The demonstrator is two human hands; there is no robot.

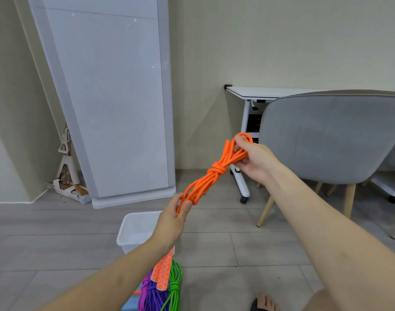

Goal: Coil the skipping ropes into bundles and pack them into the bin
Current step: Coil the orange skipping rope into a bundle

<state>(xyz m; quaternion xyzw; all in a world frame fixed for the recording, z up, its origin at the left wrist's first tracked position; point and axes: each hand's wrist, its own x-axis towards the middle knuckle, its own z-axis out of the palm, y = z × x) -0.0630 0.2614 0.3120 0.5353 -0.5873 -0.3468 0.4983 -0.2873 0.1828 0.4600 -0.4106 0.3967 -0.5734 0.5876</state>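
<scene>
Hands (169, 223) (255, 162) in pinching grip on knotted orange rope (215, 172) (white bin (136, 230) below, chair (331, 140) beside)

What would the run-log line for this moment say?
orange rope: knotted bundle | left hand, right hand: gripping its ends | white bin: on floor below | step: not yet packed

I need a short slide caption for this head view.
Both hands, left hand and right hand, hold knotted orange rope bundle above white plastic bin.
</scene>
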